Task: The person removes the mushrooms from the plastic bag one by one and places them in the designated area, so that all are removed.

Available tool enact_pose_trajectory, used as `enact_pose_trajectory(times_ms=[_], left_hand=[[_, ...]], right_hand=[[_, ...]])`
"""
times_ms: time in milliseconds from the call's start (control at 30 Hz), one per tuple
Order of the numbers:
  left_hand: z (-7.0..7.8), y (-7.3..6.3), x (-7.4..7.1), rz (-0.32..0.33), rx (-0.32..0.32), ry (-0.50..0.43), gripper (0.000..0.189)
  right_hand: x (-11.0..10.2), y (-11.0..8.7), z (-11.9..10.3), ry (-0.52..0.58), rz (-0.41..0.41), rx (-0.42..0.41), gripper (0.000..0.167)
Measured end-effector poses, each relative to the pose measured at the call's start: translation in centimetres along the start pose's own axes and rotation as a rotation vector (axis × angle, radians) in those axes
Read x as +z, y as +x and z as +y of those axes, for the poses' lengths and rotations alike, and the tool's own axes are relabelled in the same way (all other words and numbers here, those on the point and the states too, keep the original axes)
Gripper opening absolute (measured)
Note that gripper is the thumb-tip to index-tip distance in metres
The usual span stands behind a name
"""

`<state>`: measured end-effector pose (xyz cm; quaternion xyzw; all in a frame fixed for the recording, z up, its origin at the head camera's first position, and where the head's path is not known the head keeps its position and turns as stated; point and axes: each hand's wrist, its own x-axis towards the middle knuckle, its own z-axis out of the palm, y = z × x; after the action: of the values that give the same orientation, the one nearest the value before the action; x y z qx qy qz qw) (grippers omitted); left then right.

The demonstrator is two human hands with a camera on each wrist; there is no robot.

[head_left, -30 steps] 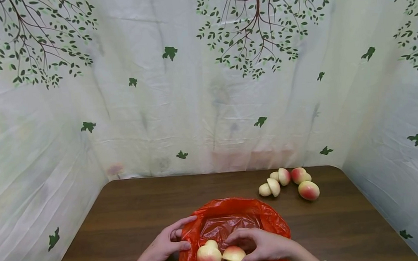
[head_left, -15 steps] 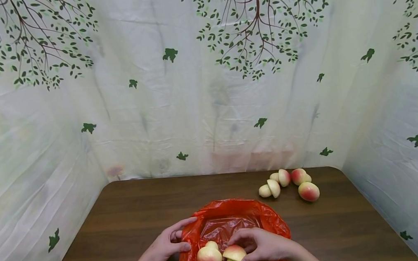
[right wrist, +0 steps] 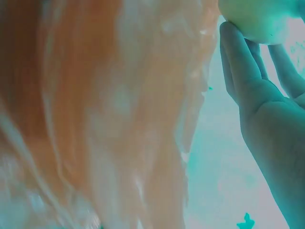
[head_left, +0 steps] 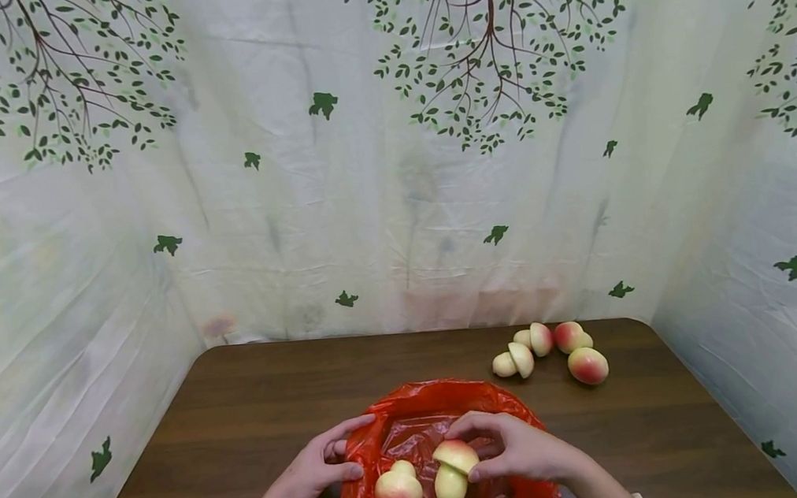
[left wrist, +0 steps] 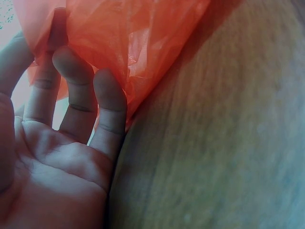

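My left hand holds the left side of the red plastic bag, thumb and index finger at its rim. In the left wrist view the fingers are bent against the bag's thin plastic. Over the bag's mouth, my right hand pinches a toy mushroom with a pink-flushed cap and pale yellow stem, stem pointing down. Another toy mushroom lies inside the bag to the left, its rounded cap facing me. In the right wrist view the held mushroom shows only partly above the fingertips.
Farther back on the brown wooden table, toward the right, several more toy mushrooms lie in a loose group. A pale curtain printed with branches and leaves encloses the table's back and sides.
My right hand has raised the mushroom up and slightly to the right, away from the one beside it. The left hand stays at the bag's rim.
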<state>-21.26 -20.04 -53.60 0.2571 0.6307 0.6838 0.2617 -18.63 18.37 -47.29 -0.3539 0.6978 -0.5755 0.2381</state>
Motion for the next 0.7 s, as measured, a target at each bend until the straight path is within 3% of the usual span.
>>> enact_pose_trajectory(times_ms=[267, 700], left_hand=[[0.1, -0.1, -0.1, 0.010, -0.030, -0.002, 0.069], [0.0, 0.0, -0.1, 0.011, -0.023, 0.010, 0.070]], right_hand=[[-2.3, -1.5, -1.4, -0.023, 0.115, -0.007, 0.046], [-8.0, -5.2, -1.5, -0.122, 0.425, 0.072, 0.049]])
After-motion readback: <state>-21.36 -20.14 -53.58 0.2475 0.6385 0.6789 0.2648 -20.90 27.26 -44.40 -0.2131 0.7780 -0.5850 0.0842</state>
